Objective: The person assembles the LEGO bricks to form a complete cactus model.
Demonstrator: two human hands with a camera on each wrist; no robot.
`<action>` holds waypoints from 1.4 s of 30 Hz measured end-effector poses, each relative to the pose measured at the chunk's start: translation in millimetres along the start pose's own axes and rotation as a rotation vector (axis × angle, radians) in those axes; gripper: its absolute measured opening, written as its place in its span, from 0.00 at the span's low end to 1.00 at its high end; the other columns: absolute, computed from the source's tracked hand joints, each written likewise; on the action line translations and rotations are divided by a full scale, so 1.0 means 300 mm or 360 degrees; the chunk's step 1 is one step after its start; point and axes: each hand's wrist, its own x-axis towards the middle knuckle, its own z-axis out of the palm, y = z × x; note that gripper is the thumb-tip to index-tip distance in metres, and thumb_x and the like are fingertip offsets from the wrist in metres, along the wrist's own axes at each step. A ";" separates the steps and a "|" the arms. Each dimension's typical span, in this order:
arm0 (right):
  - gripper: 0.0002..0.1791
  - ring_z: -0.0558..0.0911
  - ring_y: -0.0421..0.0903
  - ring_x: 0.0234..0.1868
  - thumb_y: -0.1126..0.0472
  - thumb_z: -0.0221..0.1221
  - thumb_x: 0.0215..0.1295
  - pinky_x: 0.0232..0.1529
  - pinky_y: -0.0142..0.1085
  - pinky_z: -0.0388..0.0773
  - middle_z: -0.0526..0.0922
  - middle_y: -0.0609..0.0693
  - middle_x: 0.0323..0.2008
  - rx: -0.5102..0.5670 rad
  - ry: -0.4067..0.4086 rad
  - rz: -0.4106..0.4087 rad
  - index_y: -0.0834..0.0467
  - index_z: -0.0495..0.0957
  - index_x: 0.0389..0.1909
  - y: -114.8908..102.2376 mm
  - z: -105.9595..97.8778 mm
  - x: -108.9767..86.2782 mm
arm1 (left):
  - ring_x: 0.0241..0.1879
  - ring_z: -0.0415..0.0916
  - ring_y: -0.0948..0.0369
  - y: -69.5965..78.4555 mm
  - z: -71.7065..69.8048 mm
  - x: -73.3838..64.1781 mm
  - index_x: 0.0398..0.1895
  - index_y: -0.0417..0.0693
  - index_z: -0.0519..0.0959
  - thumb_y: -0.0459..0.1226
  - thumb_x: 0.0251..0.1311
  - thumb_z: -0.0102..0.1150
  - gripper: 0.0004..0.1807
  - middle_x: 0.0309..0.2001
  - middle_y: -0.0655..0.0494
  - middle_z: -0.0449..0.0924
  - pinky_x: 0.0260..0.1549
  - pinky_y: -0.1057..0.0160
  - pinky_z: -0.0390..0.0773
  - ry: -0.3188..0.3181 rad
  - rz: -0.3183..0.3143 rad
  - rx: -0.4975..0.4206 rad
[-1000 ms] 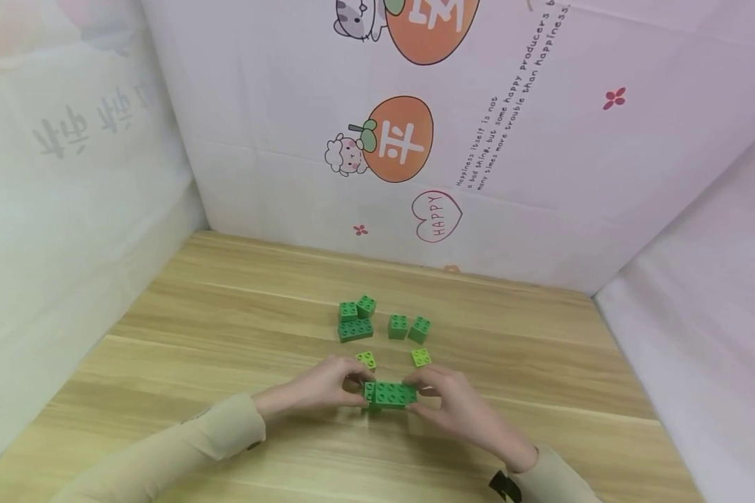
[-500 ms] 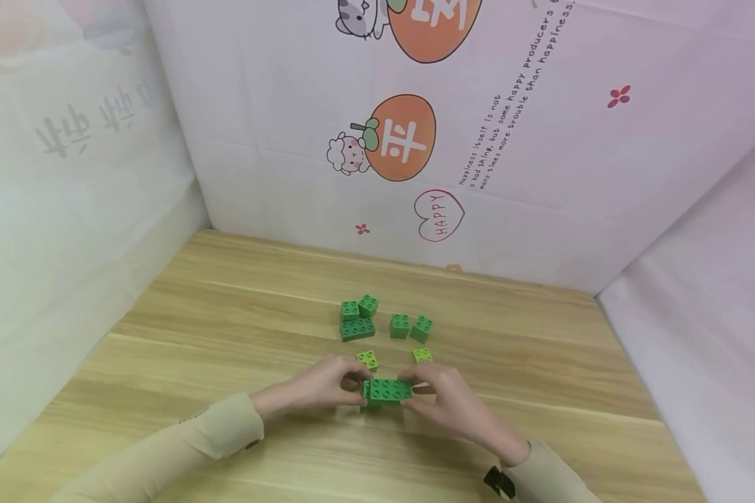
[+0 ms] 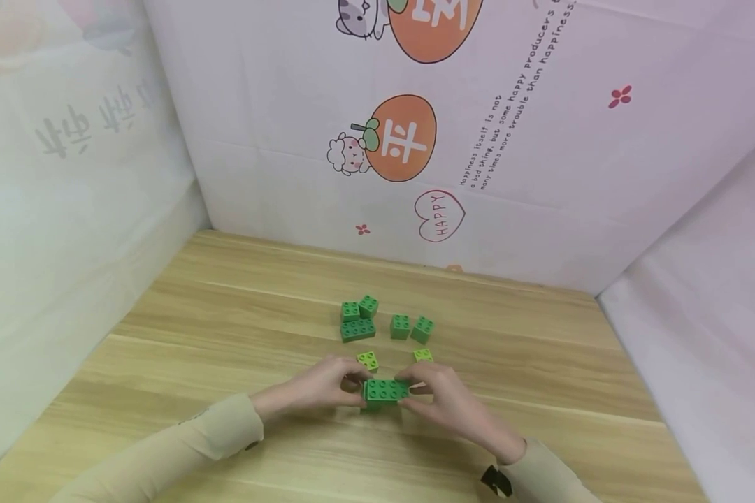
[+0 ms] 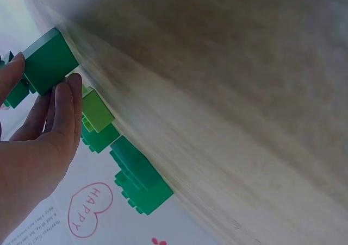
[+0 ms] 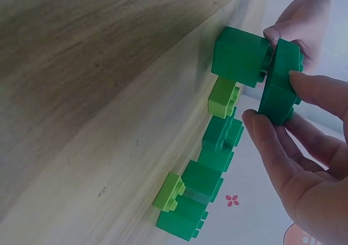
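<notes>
If you press while the long brick point(image 5: 280, 87) slants, it may seat crooked, or the square brick point(image 5: 239, 56) may skid. Your right hand point(image 3: 448, 402) pinches the long brick, spread only to its width, above the square brick; your left hand point(image 3: 326, 383) grips the square brick low at the table point(image 3: 541, 349).

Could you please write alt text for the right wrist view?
A right hand pinches a long green brick right beside a chunkier green block, with a left hand behind them. Two light-green bricks and other green bricks sit on the wooden table.
</notes>
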 end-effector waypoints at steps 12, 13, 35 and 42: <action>0.19 0.86 0.49 0.45 0.68 0.68 0.57 0.45 0.32 0.87 0.86 0.54 0.45 -0.0067 0.0065 -0.0130 0.63 0.81 0.50 0.011 0.013 0.001 | 0.48 0.83 0.61 0.001 0.003 -0.005 0.49 0.44 0.82 0.39 0.56 0.71 0.18 0.47 0.54 0.86 0.49 0.74 0.82 -0.0006 0.0000 -0.0004; 0.19 0.86 0.49 0.45 0.68 0.68 0.57 0.45 0.32 0.87 0.86 0.54 0.45 -0.0075 0.0070 -0.0137 0.63 0.81 0.50 0.012 0.014 0.001 | 0.48 0.83 0.61 0.001 0.003 -0.005 0.49 0.44 0.82 0.39 0.56 0.71 0.18 0.47 0.54 0.86 0.49 0.74 0.82 -0.0008 0.0000 -0.0009; 0.19 0.86 0.48 0.44 0.67 0.69 0.55 0.45 0.29 0.86 0.86 0.53 0.44 -0.0136 0.0091 -0.0117 0.62 0.82 0.49 0.012 0.023 0.009 | 0.46 0.82 0.64 0.003 0.003 -0.006 0.47 0.44 0.83 0.38 0.55 0.71 0.17 0.45 0.55 0.86 0.48 0.74 0.81 -0.0011 0.0012 -0.0020; 0.19 0.87 0.48 0.43 0.68 0.69 0.54 0.44 0.28 0.86 0.86 0.54 0.43 -0.0128 0.0104 -0.0155 0.62 0.82 0.49 0.015 0.022 0.010 | 0.47 0.83 0.64 0.003 0.000 -0.003 0.48 0.44 0.82 0.38 0.55 0.71 0.17 0.45 0.55 0.86 0.49 0.74 0.82 -0.0016 0.0018 -0.0036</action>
